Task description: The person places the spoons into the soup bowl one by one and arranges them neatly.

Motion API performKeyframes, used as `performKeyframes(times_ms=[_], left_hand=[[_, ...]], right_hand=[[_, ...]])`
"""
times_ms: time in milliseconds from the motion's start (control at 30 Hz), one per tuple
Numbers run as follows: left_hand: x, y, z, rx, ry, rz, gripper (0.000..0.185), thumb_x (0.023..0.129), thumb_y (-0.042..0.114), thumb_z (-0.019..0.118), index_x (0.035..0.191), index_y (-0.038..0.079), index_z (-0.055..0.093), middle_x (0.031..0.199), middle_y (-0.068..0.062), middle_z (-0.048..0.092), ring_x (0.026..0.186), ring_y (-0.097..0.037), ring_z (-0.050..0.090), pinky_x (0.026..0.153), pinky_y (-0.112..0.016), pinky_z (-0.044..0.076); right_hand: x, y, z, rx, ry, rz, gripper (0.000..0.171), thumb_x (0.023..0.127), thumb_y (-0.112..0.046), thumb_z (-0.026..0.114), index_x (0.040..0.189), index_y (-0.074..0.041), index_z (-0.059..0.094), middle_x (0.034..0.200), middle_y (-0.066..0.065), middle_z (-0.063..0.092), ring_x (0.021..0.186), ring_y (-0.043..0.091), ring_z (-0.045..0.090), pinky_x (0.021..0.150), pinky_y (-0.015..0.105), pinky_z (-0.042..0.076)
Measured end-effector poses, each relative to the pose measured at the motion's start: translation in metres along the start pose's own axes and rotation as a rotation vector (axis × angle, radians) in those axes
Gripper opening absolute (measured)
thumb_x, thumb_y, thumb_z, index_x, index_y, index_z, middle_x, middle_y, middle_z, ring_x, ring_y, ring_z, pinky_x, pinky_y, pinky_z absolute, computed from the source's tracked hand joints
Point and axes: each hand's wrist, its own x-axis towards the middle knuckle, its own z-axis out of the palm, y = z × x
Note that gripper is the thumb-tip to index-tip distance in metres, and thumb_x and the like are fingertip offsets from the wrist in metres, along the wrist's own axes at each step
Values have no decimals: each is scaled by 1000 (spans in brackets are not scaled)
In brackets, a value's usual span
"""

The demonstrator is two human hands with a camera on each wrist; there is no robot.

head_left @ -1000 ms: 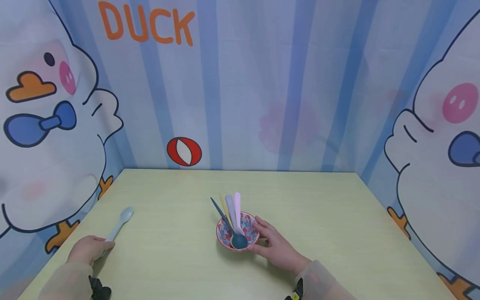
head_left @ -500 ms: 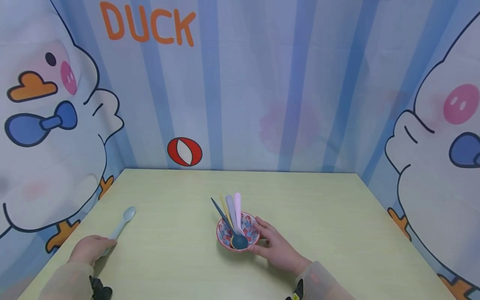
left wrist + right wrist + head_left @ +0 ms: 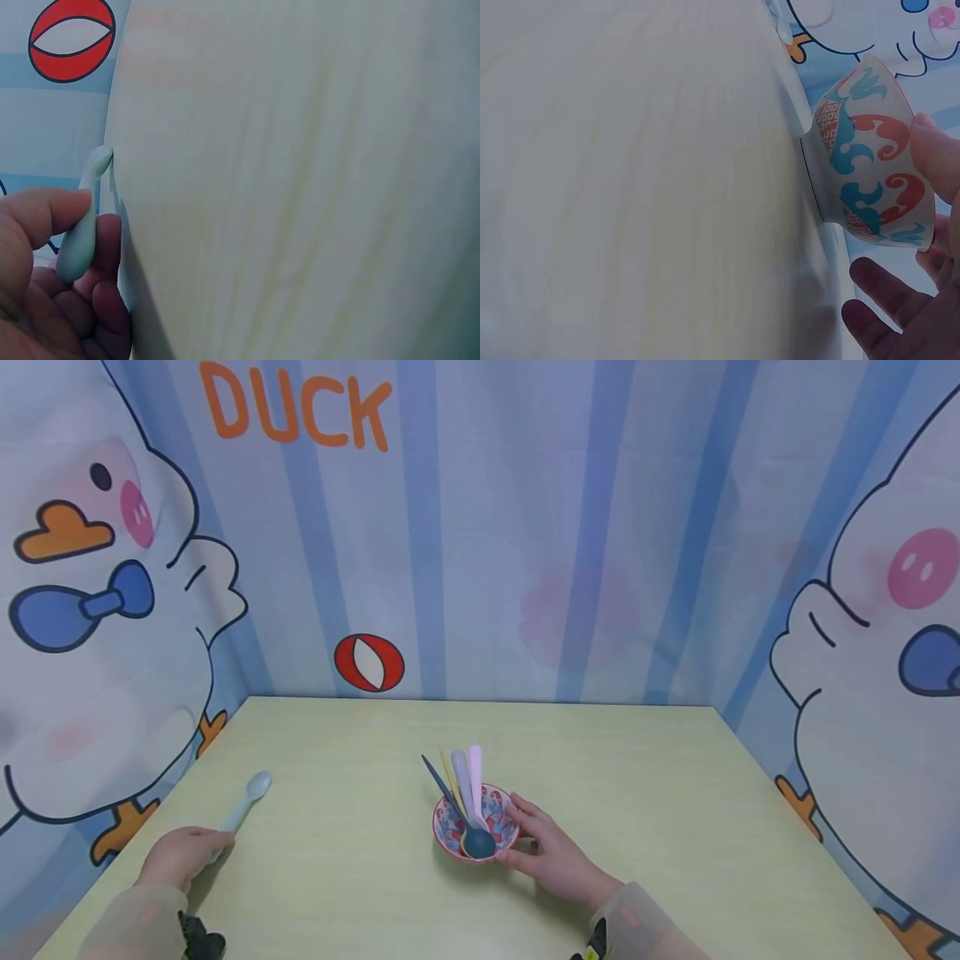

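The handle of the pale blue spoon (image 3: 243, 804) is pinched by the left hand (image 3: 177, 857), its tip on the table (image 3: 360, 893). The patterned bowl (image 3: 476, 833) at table centre is steadied by the right hand (image 3: 551, 857), fingers curled on its side. The bowl's four spoons (image 3: 463, 793) could be dislodged by a knock.

Place: staged recording booth, not a real kitchen or home room.
Walls: printed cartoon backdrop (image 3: 525, 527) on three sides, blue and white stripes, big white ducks left and right, orange "DUCK" lettering (image 3: 294, 407) top left, red and white ball print (image 3: 368, 663) low on back wall.
Surface: pale wood-grain top (image 3: 637, 777), fitted tight into the backdrop corners.
Props: small patterned bowl (image 3: 495, 806) with coloured plastic spoons (image 3: 465, 781), one pale spoon (image 3: 247, 800) apart at left.
Rig: worn cameras, sleeves with straps at both wrists.
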Motion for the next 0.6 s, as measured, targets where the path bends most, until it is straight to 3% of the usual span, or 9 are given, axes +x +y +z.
performKeyframes(times_ms=[400, 600], left_hand=[[5, -1, 3, -154, 3, 5, 56, 91, 35, 60, 129, -5, 48, 123, -26, 47, 103, -38, 40, 79, -47, 40], [2, 0, 5, -242, 26, -5, 70, 93, 44, 56, 139, -5, 38, 131, -25, 45, 110, -37, 40, 82, -48, 40]], right_hand=[[1, 2, 0, 5, 1, 4, 75, 89, -37, 68, 148, -6, 34, 160, 6, 15, 120, 21, 50, 101, 44, 41], [0, 0, 0, 4, -1, 6, 75, 89, -37, 68, 149, -6, 33, 160, 6, 14, 121, 21, 50, 101, 44, 41]])
